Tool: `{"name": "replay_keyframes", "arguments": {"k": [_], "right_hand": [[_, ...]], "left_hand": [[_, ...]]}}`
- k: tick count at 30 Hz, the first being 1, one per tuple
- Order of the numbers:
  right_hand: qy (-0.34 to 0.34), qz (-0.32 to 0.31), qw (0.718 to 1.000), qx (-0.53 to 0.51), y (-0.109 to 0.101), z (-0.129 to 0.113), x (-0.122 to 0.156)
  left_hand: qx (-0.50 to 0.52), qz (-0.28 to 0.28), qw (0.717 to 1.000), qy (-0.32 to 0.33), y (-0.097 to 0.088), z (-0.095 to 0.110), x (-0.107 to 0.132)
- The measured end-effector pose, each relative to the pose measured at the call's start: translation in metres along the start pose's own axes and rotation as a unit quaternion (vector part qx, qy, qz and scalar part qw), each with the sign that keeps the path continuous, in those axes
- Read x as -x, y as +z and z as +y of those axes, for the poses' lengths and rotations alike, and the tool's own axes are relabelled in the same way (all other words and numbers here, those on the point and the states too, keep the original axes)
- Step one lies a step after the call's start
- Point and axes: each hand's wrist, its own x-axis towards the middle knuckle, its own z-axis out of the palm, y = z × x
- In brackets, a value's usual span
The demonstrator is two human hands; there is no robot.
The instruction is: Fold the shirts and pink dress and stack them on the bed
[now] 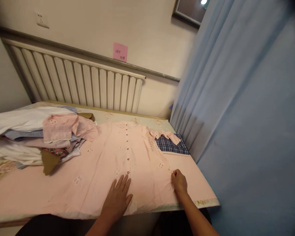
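Observation:
A pale pink buttoned garment point(118, 154) with small embroidered flowers lies spread flat on the table, collar toward the wall. My left hand point(118, 198) rests flat on its lower front with the fingers stretched out, near the row of buttons. My right hand point(179, 182) is at the garment's right hem, fingers curled and pinching the pink fabric there. One pink sleeve lies over the pile at the left, the other over a folded blue checked cloth point(173, 147).
A heap of mixed clothes point(27, 137) covers the table's left side. The table's near edge point(204, 203) runs just under my hands. A white radiator point(76, 78) stands behind the table. A blue curtain point(236, 98) hangs close at the right.

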Motion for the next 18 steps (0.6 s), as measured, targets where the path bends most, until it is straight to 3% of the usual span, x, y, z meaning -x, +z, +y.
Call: {"name": "replay_keyframes", "arguments": {"k": [6,8,11,15,18], "right_hand": [[-0.055,0.052,0.997,0.025,-0.001,-0.009,0.012],[-0.124,0.107,0.986,0.013,0.001,-0.019,0.017],[-0.269,0.172,0.947,-0.046,0.014,-0.042,0.028],[-0.417,0.136,0.891,-0.117,0.043,-0.083,0.052],[-0.483,0.094,0.857,-0.152,0.059,-0.113,0.074]], "left_hand": [[0.008,0.008,1.0,0.0,-0.003,0.0,0.001],[0.007,0.008,1.0,-0.002,-0.003,0.0,0.001],[0.003,0.004,1.0,-0.004,-0.002,0.001,0.001],[-0.002,-0.01,1.0,-0.003,-0.005,0.002,0.002],[-0.001,-0.028,1.0,-0.005,-0.007,0.002,0.004]]}}
